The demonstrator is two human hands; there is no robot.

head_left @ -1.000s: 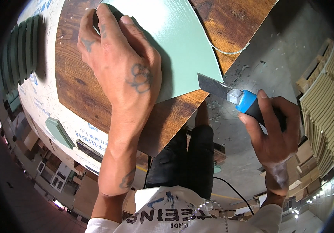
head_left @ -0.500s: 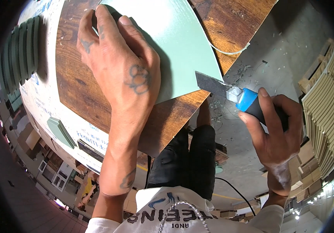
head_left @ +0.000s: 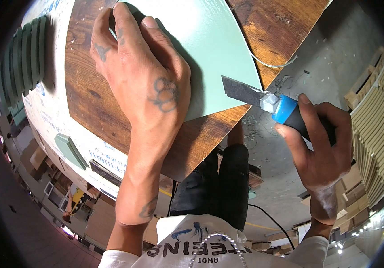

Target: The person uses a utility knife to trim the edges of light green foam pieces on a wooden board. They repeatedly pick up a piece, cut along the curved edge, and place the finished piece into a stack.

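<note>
A glossy pale green panel (head_left: 222,53) with a curved edge lies on a brown wood-grain board (head_left: 94,89), one pointed corner reaching the board's edge. My left hand (head_left: 145,76) rests over the panel's left side, fingers bent and closed on it; the fingertips are partly hidden at the top of the view. In my right hand (head_left: 324,145) is a knife (head_left: 286,109) with a broad dark blade, a blue collar and a black handle. The blade points left, over the panel's lower right corner. Whether it touches the panel I cannot tell.
A thin pale trimmed strip (head_left: 272,65) curls off the board's right side. Green curved pieces (head_left: 22,60) stand stacked at left, with smaller green blocks (head_left: 70,151) nearer. Stacked tan panels (head_left: 377,129) stand on the right. Scraps litter the floor (head_left: 286,154).
The green panel, the board and my left hand have shifted slightly right in view. My right hand with the knife has also moved a little right, and the blade now covers less of the corner.
</note>
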